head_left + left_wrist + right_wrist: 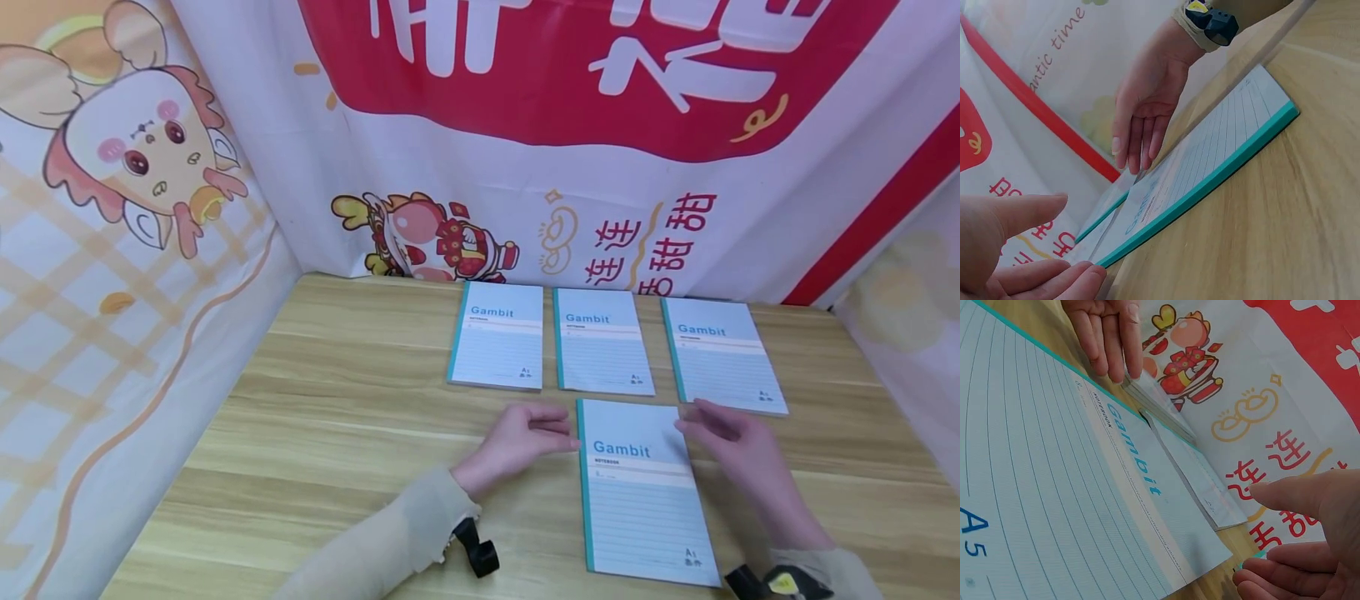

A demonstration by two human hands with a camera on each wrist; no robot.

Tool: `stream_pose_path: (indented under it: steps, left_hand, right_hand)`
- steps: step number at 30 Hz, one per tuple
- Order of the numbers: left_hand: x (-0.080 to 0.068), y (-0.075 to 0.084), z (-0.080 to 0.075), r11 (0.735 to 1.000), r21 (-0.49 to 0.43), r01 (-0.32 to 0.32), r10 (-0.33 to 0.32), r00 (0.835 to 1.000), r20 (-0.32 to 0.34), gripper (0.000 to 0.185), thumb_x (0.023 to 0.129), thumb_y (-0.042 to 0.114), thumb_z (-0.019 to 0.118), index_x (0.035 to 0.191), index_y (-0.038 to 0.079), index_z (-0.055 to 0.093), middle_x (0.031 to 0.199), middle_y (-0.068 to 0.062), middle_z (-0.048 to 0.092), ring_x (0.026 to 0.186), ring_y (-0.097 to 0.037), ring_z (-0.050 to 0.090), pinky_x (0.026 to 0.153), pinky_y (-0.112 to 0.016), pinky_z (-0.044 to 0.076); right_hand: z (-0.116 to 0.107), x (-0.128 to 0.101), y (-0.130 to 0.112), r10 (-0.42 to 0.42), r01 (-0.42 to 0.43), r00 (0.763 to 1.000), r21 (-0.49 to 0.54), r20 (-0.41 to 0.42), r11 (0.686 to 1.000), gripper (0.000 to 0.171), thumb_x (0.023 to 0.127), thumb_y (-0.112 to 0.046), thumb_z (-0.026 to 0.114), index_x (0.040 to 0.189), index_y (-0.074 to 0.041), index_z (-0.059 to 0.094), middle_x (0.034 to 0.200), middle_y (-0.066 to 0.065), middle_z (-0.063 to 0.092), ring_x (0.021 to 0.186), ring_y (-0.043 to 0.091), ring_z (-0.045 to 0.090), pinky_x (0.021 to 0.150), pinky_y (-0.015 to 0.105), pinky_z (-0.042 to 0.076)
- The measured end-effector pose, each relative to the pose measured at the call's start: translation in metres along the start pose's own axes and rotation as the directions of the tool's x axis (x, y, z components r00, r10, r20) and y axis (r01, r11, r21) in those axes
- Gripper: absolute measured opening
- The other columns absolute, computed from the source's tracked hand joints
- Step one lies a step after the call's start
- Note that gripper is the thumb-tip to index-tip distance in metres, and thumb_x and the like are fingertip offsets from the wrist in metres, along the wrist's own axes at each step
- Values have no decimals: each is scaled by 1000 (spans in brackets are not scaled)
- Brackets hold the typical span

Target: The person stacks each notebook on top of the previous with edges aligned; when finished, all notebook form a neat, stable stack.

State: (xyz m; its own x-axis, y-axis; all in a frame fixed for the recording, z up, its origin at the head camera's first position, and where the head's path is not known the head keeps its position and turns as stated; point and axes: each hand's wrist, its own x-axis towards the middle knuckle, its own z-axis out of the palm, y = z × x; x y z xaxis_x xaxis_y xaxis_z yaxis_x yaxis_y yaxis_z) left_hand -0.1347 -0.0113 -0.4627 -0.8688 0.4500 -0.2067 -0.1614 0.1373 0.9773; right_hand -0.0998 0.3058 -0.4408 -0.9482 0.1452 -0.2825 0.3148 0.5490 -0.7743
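A light-blue Gambit notebook (647,521) with a teal spine lies flat at the front of the table. My left hand (523,435) is at its spine side near the top, fingers fairly straight; in the left wrist view the fingertips (1088,281) come up to the spine's corner. On the opposite side, my right hand (738,446) stands beside the upper right corner with its thumb apart from the fingers, nothing gripped. From the right wrist view, a gap shows between the right thumb (1291,494) and the cover; whether its fingers touch the edge I cannot tell.
Behind it, three similar notebooks lie in a row: left (498,354), middle (603,358) and right (718,367). The wooden table (337,408) ends at a printed cloth backdrop (450,158), with another cloth (112,333) along the left side.
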Motion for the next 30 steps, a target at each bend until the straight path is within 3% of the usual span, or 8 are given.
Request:
stream_pose_path:
  steps: [13,20,30]
  left_hand:
    - [-1,-1,9,999,15,50,-51,999,5,63,83,21,86,137,-1,60,119,-4,71,109,-16,67,99,-35,52]
    - [-1,0,10,998,22,66,-66,998,6,67,83,23,87,139,-1,58,122,-5,70,114,-19,65,102,-39,50]
    - [-3,1,13,997,21,75,-76,997,17,67,83,26,87,139,1,59,125,-4,70,116,-18,64,105,-40,48]
  right_hand:
    - [-1,-8,11,29,-28,999,-30,27,999,88,88,-63,71,152,-9,47,141,18,58,129,36,53,104,57,44]
    - [3,-10,13,44,-43,999,-38,27,998,92,87,-64,71,151,-3,46,141,21,57,129,38,53,104,58,43]
    - [4,-11,13,80,-80,996,0,44,997,93,86,-63,73,153,-4,43,142,21,56,130,38,52,107,57,42]
